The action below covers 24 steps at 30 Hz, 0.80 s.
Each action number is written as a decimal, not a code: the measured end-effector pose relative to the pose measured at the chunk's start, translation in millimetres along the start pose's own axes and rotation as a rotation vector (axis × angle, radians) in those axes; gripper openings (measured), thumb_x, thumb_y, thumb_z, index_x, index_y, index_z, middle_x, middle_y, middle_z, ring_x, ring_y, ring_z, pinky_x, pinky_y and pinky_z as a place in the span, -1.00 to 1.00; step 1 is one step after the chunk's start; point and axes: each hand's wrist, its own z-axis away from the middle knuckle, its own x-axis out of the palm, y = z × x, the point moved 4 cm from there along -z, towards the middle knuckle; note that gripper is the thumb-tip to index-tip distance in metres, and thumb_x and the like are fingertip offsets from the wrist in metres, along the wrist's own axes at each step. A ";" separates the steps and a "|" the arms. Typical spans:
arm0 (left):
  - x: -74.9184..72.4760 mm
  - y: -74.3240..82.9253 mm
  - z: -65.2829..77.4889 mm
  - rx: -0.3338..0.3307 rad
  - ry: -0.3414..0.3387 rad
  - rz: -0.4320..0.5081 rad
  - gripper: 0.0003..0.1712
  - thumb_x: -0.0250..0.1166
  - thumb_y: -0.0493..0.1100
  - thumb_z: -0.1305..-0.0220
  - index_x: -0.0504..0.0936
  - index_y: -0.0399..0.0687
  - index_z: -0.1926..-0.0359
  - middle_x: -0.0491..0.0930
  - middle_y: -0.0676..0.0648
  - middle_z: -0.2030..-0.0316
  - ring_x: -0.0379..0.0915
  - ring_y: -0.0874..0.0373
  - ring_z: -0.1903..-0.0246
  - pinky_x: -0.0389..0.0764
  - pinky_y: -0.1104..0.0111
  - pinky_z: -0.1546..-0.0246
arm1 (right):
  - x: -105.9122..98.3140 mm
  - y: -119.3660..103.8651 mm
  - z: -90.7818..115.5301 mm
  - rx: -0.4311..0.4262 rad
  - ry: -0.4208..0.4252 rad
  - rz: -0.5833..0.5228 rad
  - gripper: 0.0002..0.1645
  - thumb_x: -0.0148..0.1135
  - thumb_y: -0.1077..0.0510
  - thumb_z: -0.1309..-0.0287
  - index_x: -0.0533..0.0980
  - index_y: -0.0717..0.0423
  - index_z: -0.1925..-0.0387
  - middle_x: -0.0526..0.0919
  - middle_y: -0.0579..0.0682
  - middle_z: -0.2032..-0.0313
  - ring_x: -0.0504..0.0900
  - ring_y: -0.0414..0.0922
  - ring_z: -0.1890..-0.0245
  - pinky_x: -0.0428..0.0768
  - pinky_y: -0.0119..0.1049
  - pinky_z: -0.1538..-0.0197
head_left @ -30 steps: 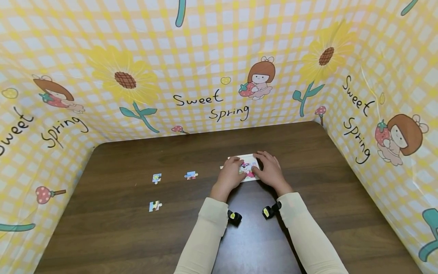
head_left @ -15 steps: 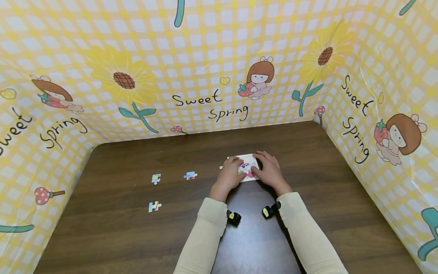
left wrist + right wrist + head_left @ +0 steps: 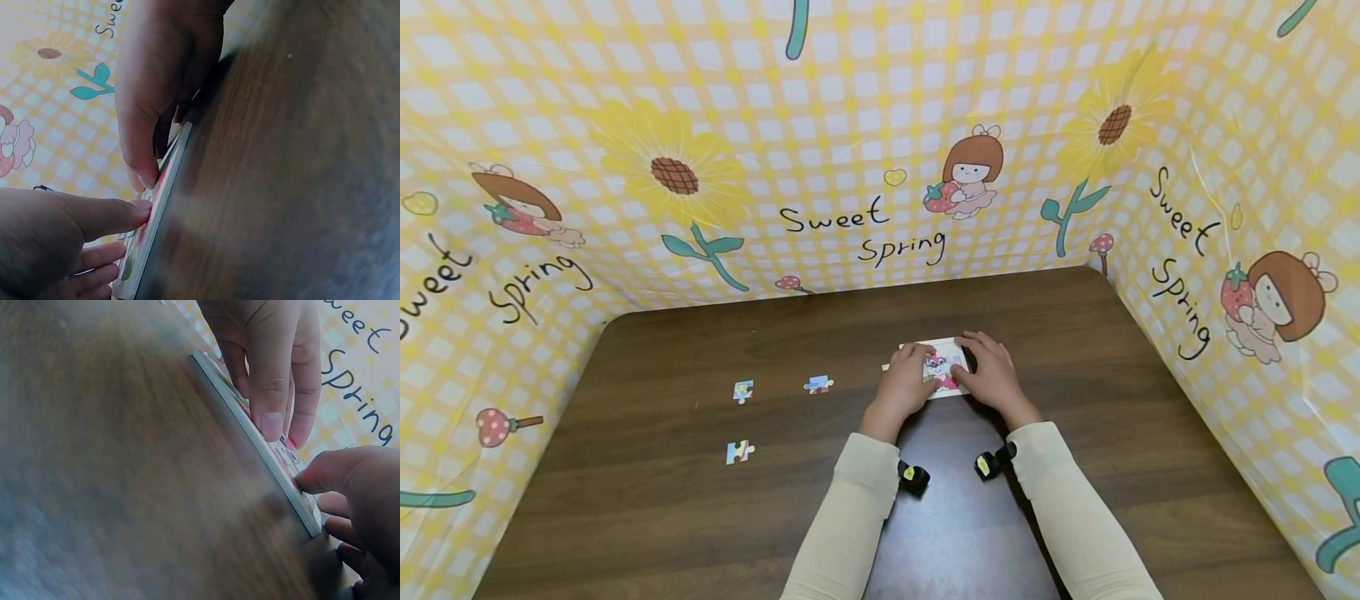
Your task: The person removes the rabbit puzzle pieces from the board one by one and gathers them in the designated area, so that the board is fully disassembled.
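A small white-rimmed puzzle tray [image 3: 946,342] lies on the table, with a pink and white cartoon picture inside. My left hand [image 3: 904,385] covers its left part. The thumb and fingertips of that hand touch the picture, fingers fairly straight, as the right wrist view [image 3: 272,369] shows too. On the right, my right hand [image 3: 994,377] holds the tray's edge, thumb [image 3: 312,475] on the picture and fingers curled round the outer side. Much of the picture is hidden under both hands.
Three loose jigsaw pieces lie to the left: one upper left [image 3: 743,391], one nearer the tray [image 3: 818,383], one lower left [image 3: 740,452]. Another small pale edge [image 3: 885,367] peeks out beside my left hand. A yellow checked cloth [image 3: 850,167] walls the dark wooden table [image 3: 647,517].
Both hands stay in place on the tray. The left thumb and the right thumb shift only slightly, if at all. The loose pieces have not moved.
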 end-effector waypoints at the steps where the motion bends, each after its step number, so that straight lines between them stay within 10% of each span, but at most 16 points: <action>1: 0.0 0.2 0.3 -0.004 -0.003 0.002 -0.42 0.40 -0.08 -0.21 0.46 -0.05 -0.23 0.41 -0.13 -0.20 0.27 -0.07 -0.24 0.40 0.08 -0.17 | 0.3 0.5 0.0 0.002 -0.001 0.000 -0.35 0.28 0.00 -0.19 0.43 0.13 -0.28 0.34 0.13 -0.34 0.14 0.12 -0.41 -0.07 0.19 -0.39; 24: -4.7 0.7 -0.6 0.024 0.041 -0.059 -0.58 0.32 -0.21 -0.26 0.51 -0.08 -0.14 0.53 -0.14 -0.07 0.44 -0.04 -0.11 0.47 0.09 -0.11 | 1.1 2.2 -0.7 -0.003 0.003 -0.017 -0.36 0.28 0.01 -0.18 0.44 0.13 -0.27 0.35 0.13 -0.33 0.13 0.12 -0.41 -0.08 0.19 -0.40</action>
